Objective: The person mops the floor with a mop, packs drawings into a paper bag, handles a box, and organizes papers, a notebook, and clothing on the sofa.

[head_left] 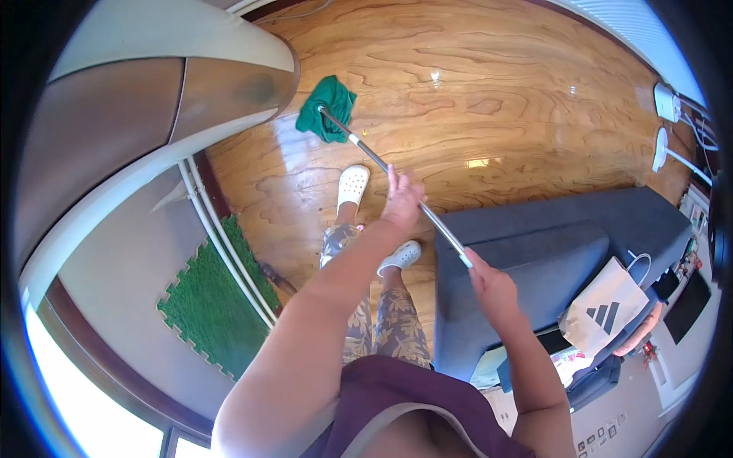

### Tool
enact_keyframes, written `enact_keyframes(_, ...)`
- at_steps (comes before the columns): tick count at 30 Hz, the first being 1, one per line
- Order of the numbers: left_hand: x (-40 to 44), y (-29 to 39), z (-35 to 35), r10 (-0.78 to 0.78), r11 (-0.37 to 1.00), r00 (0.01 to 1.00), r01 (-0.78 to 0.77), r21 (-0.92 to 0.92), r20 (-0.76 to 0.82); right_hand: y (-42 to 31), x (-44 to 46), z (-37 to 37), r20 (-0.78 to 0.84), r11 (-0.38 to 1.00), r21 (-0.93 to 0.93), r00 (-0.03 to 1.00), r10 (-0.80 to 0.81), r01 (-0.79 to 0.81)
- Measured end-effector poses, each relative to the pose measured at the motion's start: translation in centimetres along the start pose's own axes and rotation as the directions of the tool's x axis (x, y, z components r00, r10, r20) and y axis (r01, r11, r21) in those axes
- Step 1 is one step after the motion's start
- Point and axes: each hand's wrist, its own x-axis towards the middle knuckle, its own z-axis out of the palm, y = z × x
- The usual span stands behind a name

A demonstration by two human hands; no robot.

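Dressed in a purple top (366, 389) with a paler, smooth edging at the neck. Holds the near end of a mop (443, 230) in the right hand (495, 288), with fingers curled closed round the slim pole. Lays the left hand (403, 200) farther down the same pole, with fingers partly spread; cannot tell the firmness of that hold. Slants the mop from the right hand past the left, ahead and leftward to the floor, with its cloth end well apart from both hands. Shines silvery between the hands, turns darker beyond the left, with a white band lower down. Shows, to the right, a boxy sofa (489, 229) in dark blue-grey fabric and, near its edge, a beige bag (607, 301) with looped handles and slanted black bars. Stands in leaf-patterned trousers (395, 313) and white clogs (353, 183) pierced with round holes. Reveals, at left, a green mat (214, 305) of grassy pile with toothed edges. Ends, past the clogs, in a crumpled green cloth (330, 95) spread round the mop's foot, near a smooth, rounded brown-and-cream structure (237, 91). Stretches beyond into a glossy floor (527, 76) of wavy brown wood grain.
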Motion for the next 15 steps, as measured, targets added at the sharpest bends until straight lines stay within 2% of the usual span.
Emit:
enact_keyframes(1, 0.2, 0.3, -2.5, -0.049, 0.992, 0.999, 0.050, 0.115, -0.005, -0.7, 0.9, 0.6, -0.020, 0.998, 0.067, 1.000, -0.012, 0.013)
enact_keyframes(2, 0.7, -0.8, -3.0, -0.048, 0.991, 0.999, 0.048, 0.123, -0.002, -0.9, 1.7, 0.8, -0.023, 0.997, 0.076, 1.000, -0.012, 0.014)
enact_keyframes(4, 2.8, -3.2, -3.8, 0.043, 0.999, 0.995, -0.041, 0.023, -0.086, -1.3, 3.9, 0.6, -0.089, 0.994, 0.100, 0.996, -0.031, 0.040)
enact_keyframes(5, 3.9, -3.6, -3.5, 0.040, 0.999, 0.996, -0.039, 0.018, -0.075, -1.2, 4.3, -0.5, -0.109, 0.976, 0.213, 0.994, -0.016, 0.039)
enact_keyframes(6, 4.4, -3.4, -2.7, 0.016, 0.997, 0.999, -0.013, 0.071, -0.045, -0.8, 4.6, -1.1, -0.034, 0.993, 0.116, 0.999, -0.001, 0.005)
enact_keyframes(8, 3.9, -3.2, -2.0, -0.014, 0.990, 0.999, 0.018, 0.136, -0.034, -0.4, 4.2, -0.6, 0.001, 0.990, 0.140, 0.999, -0.035, 0.034)
enact_keyframes(10, 0.5, -3.5, 0.0, -0.003, 0.994, 0.996, 0.013, 0.112, -0.089, 0.3, 1.9, 2.5, 0.083, 0.986, 0.167, 0.996, -0.027, 0.012)
enact_keyframes(11, -1.2, -2.9, 0.5, -0.008, 0.995, 1.000, 0.010, 0.098, -0.019, 0.4, 0.2, 4.0, 0.148, 0.986, 0.158, 0.989, 0.019, -0.043)
enact_keyframes(12, -3.3, -2.3, 1.3, -0.016, 0.997, 0.999, 0.012, 0.082, 0.051, 1.0, -1.9, 5.3, 0.147, 0.980, 0.190, 0.989, 0.026, -0.054)
enact_keyframes(14, -7.4, -3.0, 6.9, 0.059, 0.996, 0.998, -0.059, 0.065, 0.002, 2.8, -7.0, 8.8, 0.127, 0.959, 0.272, 0.991, 0.049, -0.082)
enact_keyframes(15, -9.0, -2.3, 7.6, 0.057, 0.995, 0.997, -0.061, 0.075, 0.058, 3.6, -8.7, 10.2, 0.101, 0.944, 0.320, 0.993, 0.057, -0.087)
